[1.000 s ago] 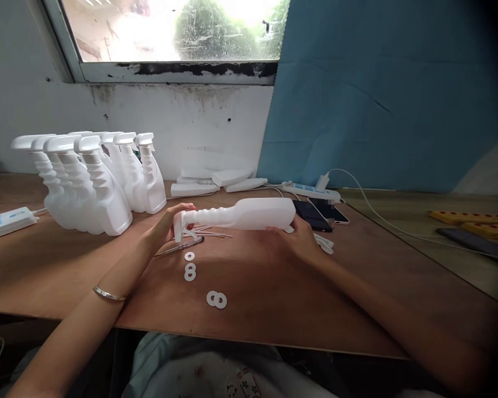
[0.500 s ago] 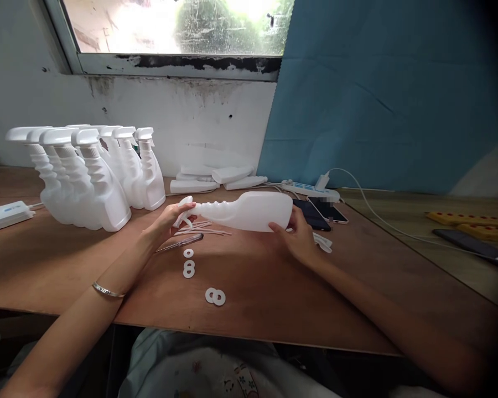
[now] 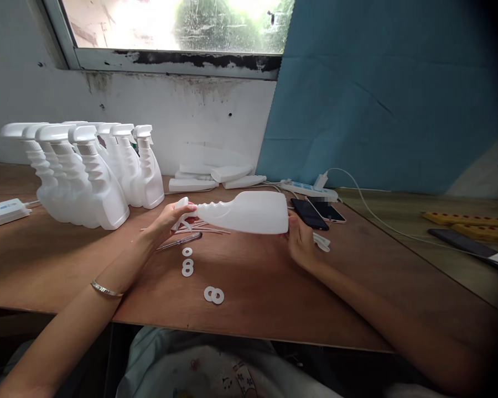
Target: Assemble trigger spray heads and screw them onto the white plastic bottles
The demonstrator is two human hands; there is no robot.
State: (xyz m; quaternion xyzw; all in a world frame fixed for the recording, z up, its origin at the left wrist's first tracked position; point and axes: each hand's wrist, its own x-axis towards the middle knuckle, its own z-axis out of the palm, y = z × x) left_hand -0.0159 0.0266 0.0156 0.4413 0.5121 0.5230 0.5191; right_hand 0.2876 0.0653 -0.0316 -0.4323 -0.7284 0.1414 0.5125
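A white spray bottle [image 3: 257, 213] lies level in the air above the table, its neck to the left and its base to the right. My left hand [image 3: 172, 216] is closed around the spray head and neck, and the white trigger pokes out below the fingers. At the other end, my right hand [image 3: 302, 240] has its fingers curled against the bottle's base; some fingertips are hidden. Below the bottle are thin pinkish tubes [image 3: 213, 229], a screwdriver [image 3: 182, 241] and several white ring washers [image 3: 187, 252].
Several upright white spray bottles [image 3: 108, 193] stand at the left, near a power strip [image 3: 4, 213]. White bottles [image 3: 236, 174] lie by the wall. Two phones [image 3: 309, 214], another power strip [image 3: 307, 189] with a cable, and white pieces [image 3: 321, 241] are at the right.
My right thumb has slid from the bottle's side back to its base end. The bottle has shifted very slightly left; my left hand keeps its grip.
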